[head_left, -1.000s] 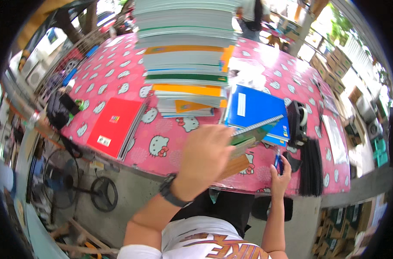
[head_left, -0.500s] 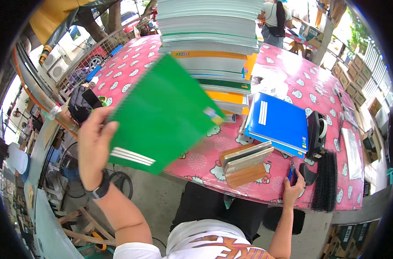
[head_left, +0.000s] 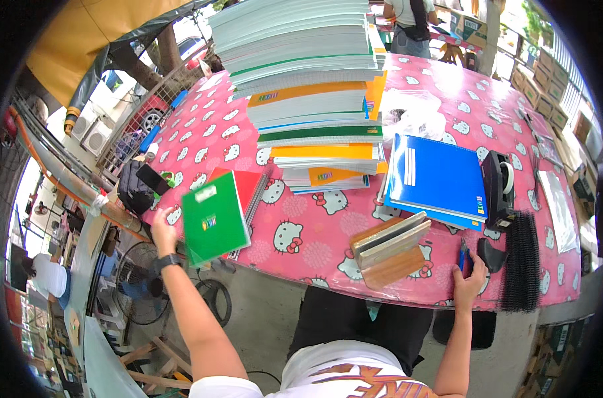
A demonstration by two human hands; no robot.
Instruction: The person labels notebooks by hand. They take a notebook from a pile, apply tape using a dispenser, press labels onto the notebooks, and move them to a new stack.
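Observation:
At the table's left edge my left hand (head_left: 163, 231) is beside a green notebook (head_left: 216, 222), its fingers apart and no grip visible. The notebook lies tilted over a red spiral notebook (head_left: 249, 188), covering much of it. My right hand (head_left: 470, 282) rests at the front edge, closed around small blue-handled pliers (head_left: 463, 257). Left of that hand is a wooden block stand (head_left: 389, 249) with upright slats. Behind it lies a small pile of blue notebooks (head_left: 437, 176).
A tall stack of notebooks (head_left: 308, 99) stands mid-table. On the right are a black tape dispenser (head_left: 499, 189) and black spiral coils (head_left: 520, 265). A black bag (head_left: 134, 186) sits at the left edge. Another person (head_left: 411, 30) stands beyond the table; a fan (head_left: 142, 282) is below left.
My left hand has brought the green notebook down and left onto the red one, its other face now showing, and the fingers have come off it. My right hand keeps the pliers.

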